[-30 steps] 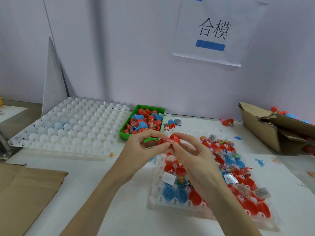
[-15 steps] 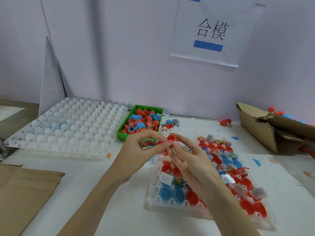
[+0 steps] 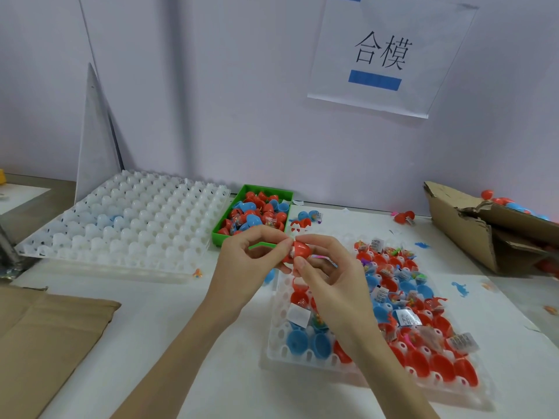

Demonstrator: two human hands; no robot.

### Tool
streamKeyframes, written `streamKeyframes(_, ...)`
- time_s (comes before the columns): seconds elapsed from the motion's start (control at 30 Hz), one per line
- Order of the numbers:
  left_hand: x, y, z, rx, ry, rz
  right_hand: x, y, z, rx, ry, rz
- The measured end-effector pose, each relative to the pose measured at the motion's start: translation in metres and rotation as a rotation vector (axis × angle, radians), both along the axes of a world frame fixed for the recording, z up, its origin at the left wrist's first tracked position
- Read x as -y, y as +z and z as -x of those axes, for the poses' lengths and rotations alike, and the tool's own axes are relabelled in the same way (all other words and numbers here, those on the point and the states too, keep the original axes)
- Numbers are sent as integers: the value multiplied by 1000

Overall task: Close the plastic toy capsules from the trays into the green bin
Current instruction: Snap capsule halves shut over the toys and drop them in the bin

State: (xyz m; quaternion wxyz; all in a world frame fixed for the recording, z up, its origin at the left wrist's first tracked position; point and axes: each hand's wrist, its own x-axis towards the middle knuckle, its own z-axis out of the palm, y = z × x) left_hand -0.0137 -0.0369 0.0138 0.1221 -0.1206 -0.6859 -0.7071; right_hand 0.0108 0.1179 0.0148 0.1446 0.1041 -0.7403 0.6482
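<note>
A red capsule (image 3: pixel 300 248) is held in mid-air between both hands, above the near-left corner of the filled tray. My left hand (image 3: pixel 252 261) pinches its left end with thumb and fingers, a small green toy piece (image 3: pixel 260 245) also under that grip. My right hand (image 3: pixel 326 273) pinches the capsule's right side between index finger and thumb. Beneath lies a white tray (image 3: pixel 282 343) with several open red and blue capsule halves holding small toys. The green bin (image 3: pixel 222 235) behind the hands holds several red and blue capsules.
A large white tray (image 3: pixel 127 219) with empty cells sits at the left. Brown cardboard (image 3: pixel 42 334) lies at the near left, and a torn cardboard box (image 3: pixel 472 231) with capsules stands at the right. Loose capsules (image 3: pixel 308 217) and toy bits are scattered by the bin.
Both hands stayed together over the tray. The red capsule has turned between the fingers, and more of its rounded shell now shows at the fingertips.
</note>
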Motion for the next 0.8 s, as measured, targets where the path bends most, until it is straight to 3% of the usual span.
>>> streamKeyframes(0.3,0,5,-6,-113,-79,110,-9,2,1,-120,-18,-41)
streamKeyframes(0.5,0,9,-9,-60,-138,-70,-11,4,1,-213,-19,-149)
streamKeyframes(0.8,-2,16,-13,-44,-143,-113,-15,8,0,-244,-23,-124)
